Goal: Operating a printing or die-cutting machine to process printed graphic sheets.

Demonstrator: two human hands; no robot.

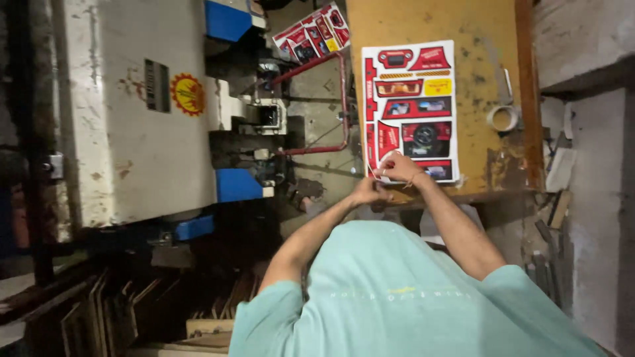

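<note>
A printed sheet [411, 106] with red, black and yellow die-cut shapes lies on a worn yellow table [476, 39]. My right hand [400, 166] sits on the sheet's near corner, fingers bent and pinching its edge. My left hand [368, 192] is curled just off that same corner, at the table's edge and touching the right hand. Whether it grips the sheet is hidden. A teal shirt fills the bottom of the view.
A big grey machine [132, 112] with blue parts and a red pipe frame [331, 99] stands left of the table. More printed sheets [314, 32] lie beyond it. A tape roll [503, 118] rests on the table. Flat boards [132, 311] stand stacked lower left.
</note>
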